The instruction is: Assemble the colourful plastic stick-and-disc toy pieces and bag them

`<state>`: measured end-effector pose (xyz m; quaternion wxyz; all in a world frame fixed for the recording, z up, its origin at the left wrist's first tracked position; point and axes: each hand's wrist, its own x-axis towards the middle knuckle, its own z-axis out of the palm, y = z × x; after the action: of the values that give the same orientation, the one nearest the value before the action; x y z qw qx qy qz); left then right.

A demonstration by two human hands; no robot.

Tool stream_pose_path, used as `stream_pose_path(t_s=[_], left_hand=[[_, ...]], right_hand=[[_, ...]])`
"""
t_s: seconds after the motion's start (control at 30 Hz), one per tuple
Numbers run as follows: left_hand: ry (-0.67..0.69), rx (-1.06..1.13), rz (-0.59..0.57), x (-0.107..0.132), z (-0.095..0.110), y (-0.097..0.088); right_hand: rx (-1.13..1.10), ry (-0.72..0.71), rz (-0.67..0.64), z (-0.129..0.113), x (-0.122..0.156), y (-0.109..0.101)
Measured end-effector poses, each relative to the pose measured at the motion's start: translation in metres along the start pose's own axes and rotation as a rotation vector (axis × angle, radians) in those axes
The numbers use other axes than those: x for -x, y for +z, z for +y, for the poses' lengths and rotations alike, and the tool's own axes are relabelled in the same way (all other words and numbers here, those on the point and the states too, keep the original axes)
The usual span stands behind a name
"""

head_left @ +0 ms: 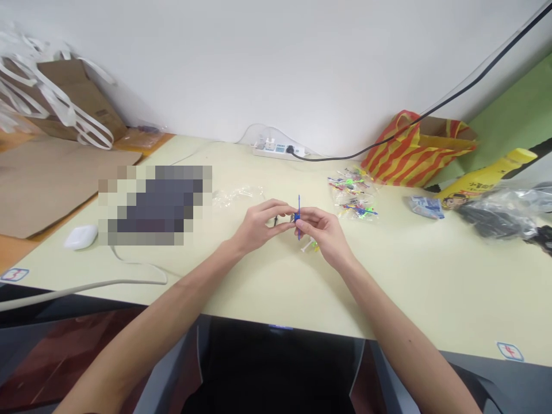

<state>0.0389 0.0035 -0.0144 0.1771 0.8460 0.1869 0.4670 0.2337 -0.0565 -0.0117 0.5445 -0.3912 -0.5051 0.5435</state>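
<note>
In the head view, both my hands meet above the middle of the table. Between the fingertips of my right hand (321,230) is a small blue plastic piece (299,202) with a thin upright rod, pointed like an arrow at its top. My left hand (261,227) is closed in a pinch at the left side of this piece; its fingertips touch or nearly touch it, and a small dark bit shows between them. A small black part (276,220) shows in the gap between my left thumb and fingers. Below my right hand lie small white and yellow-green plastic parts (308,246), partly hidden.
Clear bags of colourful plastic parts (351,184) lie to the right. Behind are a power strip (278,150) and a striped bag (409,152); farther right, a yellow bottle (483,178). At left are a blurred dark object (159,201), a white case (81,237) and a cable (129,282).
</note>
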Motion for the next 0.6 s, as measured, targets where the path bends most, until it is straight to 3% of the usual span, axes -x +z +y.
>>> stream_pose_path(t_s=[0.2, 0.4, 0.6], left_hand=[[-0.010, 0.024, 0.002, -0.003, 0.005, 0.001], [-0.011, 0.073, 0.094, -0.004, 0.009, 0.003], [-0.176, 0.282, 0.152, -0.002, 0.011, 0.008]], right_hand=[[-0.005, 0.019, -0.004, -0.002, 0.002, -0.001], [-0.075, 0.000, -0.009, -0.002, 0.005, 0.007], [-0.135, 0.005, 0.017, 0.000, 0.004, 0.012]])
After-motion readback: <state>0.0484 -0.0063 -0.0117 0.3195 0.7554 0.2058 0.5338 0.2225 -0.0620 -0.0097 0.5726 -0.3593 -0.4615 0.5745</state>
